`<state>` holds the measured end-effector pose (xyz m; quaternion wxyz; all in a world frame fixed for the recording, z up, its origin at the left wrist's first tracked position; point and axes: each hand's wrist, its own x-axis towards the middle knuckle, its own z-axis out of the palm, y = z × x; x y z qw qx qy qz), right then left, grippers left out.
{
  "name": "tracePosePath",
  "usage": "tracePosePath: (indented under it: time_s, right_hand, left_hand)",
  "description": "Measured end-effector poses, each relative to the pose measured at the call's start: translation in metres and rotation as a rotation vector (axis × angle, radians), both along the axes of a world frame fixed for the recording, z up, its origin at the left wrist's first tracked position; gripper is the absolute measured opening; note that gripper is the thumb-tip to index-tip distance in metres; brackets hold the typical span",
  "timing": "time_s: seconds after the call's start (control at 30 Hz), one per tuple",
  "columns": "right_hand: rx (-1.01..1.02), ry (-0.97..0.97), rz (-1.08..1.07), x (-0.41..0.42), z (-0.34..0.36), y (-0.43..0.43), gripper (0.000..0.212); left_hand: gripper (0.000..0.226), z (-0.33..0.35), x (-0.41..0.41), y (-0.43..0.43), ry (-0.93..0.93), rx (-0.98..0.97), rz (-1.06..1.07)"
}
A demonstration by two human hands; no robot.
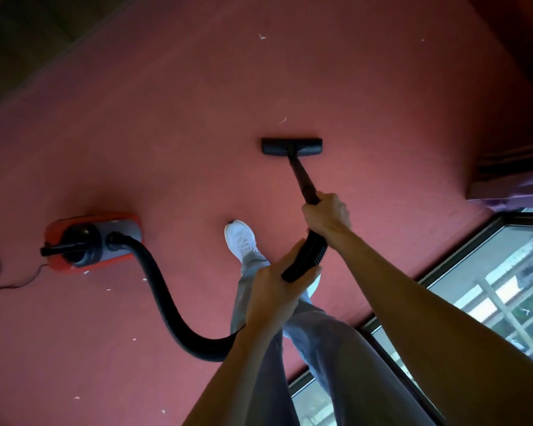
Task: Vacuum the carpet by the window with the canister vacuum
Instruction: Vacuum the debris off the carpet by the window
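Note:
A red canister vacuum (91, 242) sits on the red carpet (173, 124) at the left. Its black ribbed hose (163, 299) curves down and across to my hands. My right hand (326, 215) grips the top of the black wand (302, 176), which slopes forward to the flat black floor nozzle (292, 146) lying on the carpet. Lower down, my left hand (274, 290) holds the ribbed hose end (305, 256) just below the right hand. Small white scraps (283, 119) lie just beyond the nozzle and farther off.
A floor-level window (489, 287) with a dark frame runs along the right. My white shoe (240, 239) and trouser legs stand between vacuum and window. A thin power cord (10, 279) trails left from the canister. Purple fabric (511, 189) lies at the right edge.

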<state>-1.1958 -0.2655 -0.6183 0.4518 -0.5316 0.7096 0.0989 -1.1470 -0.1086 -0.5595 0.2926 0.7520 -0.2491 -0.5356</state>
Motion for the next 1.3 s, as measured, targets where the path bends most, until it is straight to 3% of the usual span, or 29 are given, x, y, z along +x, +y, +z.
tracePosePath:
  time_s: [0.2,0.33,0.5,0.8,1.03,1.17,1.3]
  right_hand:
    - [-0.020,-0.016,-0.027,0.023,-0.015,-0.012,0.051]
    - [-0.099,-0.047,-0.082,0.028,-0.004,-0.027,0.044]
    - [-0.052,-0.034,-0.038,0.016,0.007,-0.025,0.036]
    - [-0.036,-0.017,0.030,0.073,-0.020,-0.066,0.045]
    - [-0.159,-0.053,-0.039,0.130,0.001,-0.131,0.035]
    - [-0.103,-0.056,0.005,0.134,0.024,-0.135,0.030]
    - [-0.019,-0.025,-0.014,0.145,0.029,-0.138,0.036]
  left_hand:
    - [0.030,-0.010,0.021,-0.023,0.036,0.027,-0.007]
    - [0.039,-0.003,0.041,-0.034,0.169,0.009,0.058]
    - [0.046,0.012,0.058,-0.034,0.256,-0.021,-0.032]
    - [0.016,-0.015,0.079,-0.069,0.237,-0.002,0.148]
    - [0.041,-0.002,0.128,-0.126,0.219,-0.153,0.234]
    - [0.041,0.018,0.141,-0.127,0.258,-0.198,0.206]
    - [0.034,0.028,0.162,-0.139,0.280,-0.117,0.163]
